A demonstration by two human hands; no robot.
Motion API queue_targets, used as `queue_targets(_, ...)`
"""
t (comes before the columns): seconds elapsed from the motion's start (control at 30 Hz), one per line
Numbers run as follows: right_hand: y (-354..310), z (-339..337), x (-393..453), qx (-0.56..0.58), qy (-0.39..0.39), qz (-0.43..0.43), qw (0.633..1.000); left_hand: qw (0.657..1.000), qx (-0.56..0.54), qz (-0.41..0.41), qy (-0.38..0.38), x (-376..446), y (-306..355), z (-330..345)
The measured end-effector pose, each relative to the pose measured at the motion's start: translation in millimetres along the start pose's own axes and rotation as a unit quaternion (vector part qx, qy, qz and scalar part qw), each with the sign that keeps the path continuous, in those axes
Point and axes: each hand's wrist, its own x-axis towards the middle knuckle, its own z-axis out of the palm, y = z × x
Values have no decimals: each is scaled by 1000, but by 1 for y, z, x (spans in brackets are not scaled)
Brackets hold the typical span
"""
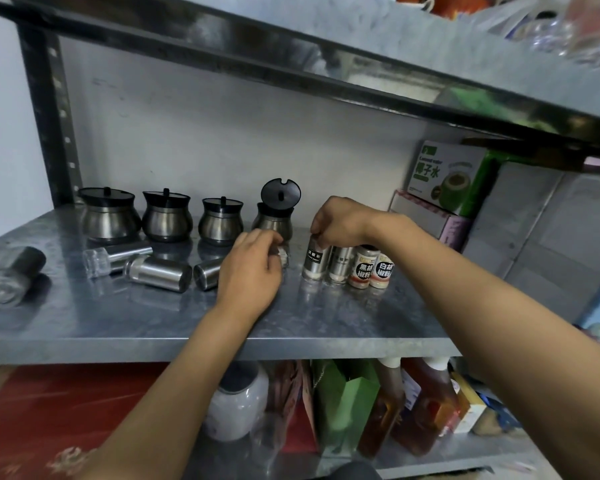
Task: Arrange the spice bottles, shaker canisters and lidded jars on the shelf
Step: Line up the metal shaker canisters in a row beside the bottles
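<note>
The right hand pinches the top of an upright brushed-steel shaker canister beside two labelled pepper bottles; the left hand curls round a small ribbed-capped bottle. More steel canisters lie toppled on the galvanized shelf. Behind stand four pot-bellied lidded jars, one lid tipped open.

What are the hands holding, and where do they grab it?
The right hand pinches the top of an upright steel shaker. The left hand grips a shaker lying on its side, near its cap end.
</note>
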Motion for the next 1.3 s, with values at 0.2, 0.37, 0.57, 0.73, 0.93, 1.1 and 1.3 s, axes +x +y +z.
queue_targets(0.2, 1, 3, -1, 3, 2, 5, 1000, 1000, 0, 18, 2, 0, 0, 0)
queue_targets(0.37, 1, 6, 0, 0, 14, 9, 1000, 999, 14, 35, 3, -1, 2, 0)
queue_targets(0.57, -8, 4, -2, 3, 53, -14, 999, 996, 83, 20, 5, 6, -4, -7)
queue_targets(0.73, -27, 3, -2, -33, 47, -68, 996, 975, 217, 44, -16, 20, -27, -31)
queue_targets(0.93, -58, 27, 11, 2, -6, -109, 994, 965, 249, 80, -18, 6, -37, -47)
queue_targets(1.1, -80, 52, 22, -28, -26, -151, 988, 966, 242, 87, -25, 0, -33, -49)
queue_targets(1.3, -85, 66, 27, -56, -20, -158, 986, 970, 235, 62, -20, 0, -32, -49)
